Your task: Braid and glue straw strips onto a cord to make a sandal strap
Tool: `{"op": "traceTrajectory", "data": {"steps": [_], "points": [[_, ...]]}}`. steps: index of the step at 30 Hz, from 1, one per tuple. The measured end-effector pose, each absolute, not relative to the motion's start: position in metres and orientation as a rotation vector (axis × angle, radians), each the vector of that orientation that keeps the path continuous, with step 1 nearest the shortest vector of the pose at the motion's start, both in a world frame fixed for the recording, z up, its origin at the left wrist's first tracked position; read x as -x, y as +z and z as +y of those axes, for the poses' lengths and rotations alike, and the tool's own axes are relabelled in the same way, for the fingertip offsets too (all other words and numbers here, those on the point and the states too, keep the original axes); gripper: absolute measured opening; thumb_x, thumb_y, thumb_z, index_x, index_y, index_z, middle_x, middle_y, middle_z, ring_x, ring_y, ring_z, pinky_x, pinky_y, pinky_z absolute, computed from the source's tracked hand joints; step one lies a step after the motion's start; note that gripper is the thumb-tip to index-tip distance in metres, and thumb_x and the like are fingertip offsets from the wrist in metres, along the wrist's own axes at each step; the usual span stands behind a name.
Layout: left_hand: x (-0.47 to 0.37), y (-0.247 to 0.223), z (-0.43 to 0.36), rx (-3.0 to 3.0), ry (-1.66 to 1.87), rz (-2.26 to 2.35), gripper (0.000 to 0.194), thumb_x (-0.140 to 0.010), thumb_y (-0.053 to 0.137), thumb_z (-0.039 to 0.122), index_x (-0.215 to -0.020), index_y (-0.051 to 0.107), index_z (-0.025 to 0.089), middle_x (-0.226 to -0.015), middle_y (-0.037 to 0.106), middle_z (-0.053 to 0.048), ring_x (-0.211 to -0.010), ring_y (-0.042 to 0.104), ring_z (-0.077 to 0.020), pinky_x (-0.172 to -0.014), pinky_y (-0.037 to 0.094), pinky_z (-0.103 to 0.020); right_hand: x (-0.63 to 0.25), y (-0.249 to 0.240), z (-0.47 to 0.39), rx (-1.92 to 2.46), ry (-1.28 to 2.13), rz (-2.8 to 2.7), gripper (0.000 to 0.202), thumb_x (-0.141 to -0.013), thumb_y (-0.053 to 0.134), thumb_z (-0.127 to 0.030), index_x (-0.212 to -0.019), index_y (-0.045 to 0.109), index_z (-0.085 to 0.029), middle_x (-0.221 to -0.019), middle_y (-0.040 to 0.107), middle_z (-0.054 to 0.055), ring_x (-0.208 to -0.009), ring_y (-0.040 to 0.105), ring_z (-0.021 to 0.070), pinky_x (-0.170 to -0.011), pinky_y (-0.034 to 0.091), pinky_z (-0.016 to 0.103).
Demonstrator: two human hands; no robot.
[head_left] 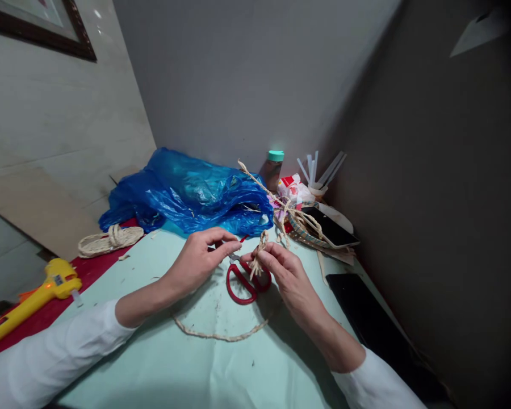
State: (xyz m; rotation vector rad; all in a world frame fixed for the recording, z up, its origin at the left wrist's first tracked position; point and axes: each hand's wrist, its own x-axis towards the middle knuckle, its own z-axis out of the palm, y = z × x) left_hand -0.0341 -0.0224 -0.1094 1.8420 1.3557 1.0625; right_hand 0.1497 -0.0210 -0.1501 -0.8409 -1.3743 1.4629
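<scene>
My right hand (pixel 287 278) pinches a small looped piece of braided straw cord (pixel 262 244), its frayed ends hanging below the fingers. Just to its left, my left hand (pixel 202 258) has thumb and fingertips brought together; what they hold, if anything, is too small to make out. Under and between both hands lie red-handled scissors (pixel 241 284), partly covered by the fingers and the straw. A thin twisted cord (pixel 221 337) curves across the pale green table cover (pixel 221 375) nearer to me.
A blue plastic bag (pixel 187 187) lies at the back. At left are a straw coil (pixel 111 240) and a yellow glue gun (pixel 46 289). At right stand a green-lidded jar (pixel 273 170), a cup of white sticks (pixel 318 190), a phone (pixel 330 227) and a black flat object (pixel 366 312).
</scene>
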Motion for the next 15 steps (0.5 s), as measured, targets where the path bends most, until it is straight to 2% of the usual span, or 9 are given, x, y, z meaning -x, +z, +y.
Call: {"op": "traceTrajectory", "data": {"steps": [2,4,6,8,9,13,15], "points": [[0.039,-0.107,-0.025,-1.828,1.074,1.344,0.023,-0.085,0.062,0.035,-0.096,0.069,0.016,-0.094,0.071,-0.004,-0.070,0.057,-0.0129,-0.058,0.043,-0.023,-0.149,-0.147,-0.025,0.940,1.308,-1.620,0.024,-0.096,0.051,-0.036,-0.084,0.061,-0.019,-0.076,0.066,0.001,-0.064,0.051,0.0137,-0.062,0.038,0.027],[0.041,-0.109,-0.027,-1.881,0.995,1.283,0.030,-0.082,0.066,0.033,-0.108,0.065,0.018,-0.103,0.070,-0.005,-0.075,0.059,-0.0138,-0.061,0.045,-0.023,-0.147,-0.146,-0.029,0.980,1.084,-1.907,0.024,-0.098,0.046,-0.031,-0.084,0.060,-0.020,-0.073,0.064,0.001,-0.067,0.050,0.0154,-0.064,0.037,0.029],[0.043,-0.113,-0.028,-2.010,0.908,1.235,0.023,-0.083,0.065,0.027,-0.104,0.068,0.018,-0.098,0.071,-0.004,-0.078,0.061,-0.0148,-0.068,0.047,-0.025,-0.144,-0.147,-0.033,0.981,0.826,-2.139,0.024,-0.099,0.042,-0.025,-0.084,0.059,-0.020,-0.073,0.062,0.002,-0.072,0.050,0.0175,-0.069,0.037,0.031],[0.044,-0.118,-0.030,-2.123,0.902,1.212,0.013,-0.085,0.061,0.020,-0.090,0.072,0.017,-0.087,0.071,-0.003,-0.079,0.062,-0.0156,-0.074,0.047,-0.026,-0.139,-0.149,-0.036,0.981,0.645,-2.252,0.023,-0.099,0.040,-0.020,-0.084,0.058,-0.020,-0.073,0.059,0.003,-0.072,0.049,0.0186,-0.071,0.038,0.033],[0.045,-0.120,-0.032,-2.149,0.938,1.207,0.015,-0.086,0.059,0.017,-0.085,0.073,0.017,-0.084,0.070,-0.004,-0.080,0.063,-0.0158,-0.076,0.047,-0.027,-0.137,-0.151,-0.037,0.988,0.587,-2.266,0.023,-0.099,0.039,-0.019,-0.085,0.057,-0.020,-0.073,0.058,0.003,-0.072,0.049,0.0190,-0.070,0.038,0.034],[0.052,-0.121,-0.037,-2.155,1.038,1.220,0.020,-0.088,0.056,0.014,-0.094,0.075,0.017,-0.087,0.070,-0.005,-0.083,0.063,-0.0163,-0.078,0.047,-0.027,-0.128,-0.155,-0.040,1.036,0.504,-2.179,0.010,-0.098,0.041,-0.019,-0.099,0.051,-0.019,-0.087,0.058,0.007,-0.079,0.053,0.0211,-0.068,0.042,0.033],[0.056,-0.122,-0.040,-2.175,1.011,1.222,0.020,-0.089,0.055,0.014,-0.096,0.074,0.016,-0.087,0.068,-0.006,-0.084,0.062,-0.0166,-0.079,0.047,-0.027,-0.126,-0.158,-0.040,1.033,0.461,-2.153,0.006,-0.096,0.043,-0.018,-0.100,0.048,-0.019,-0.089,0.057,0.008,-0.080,0.054,0.0212,-0.067,0.043,0.032]]}}
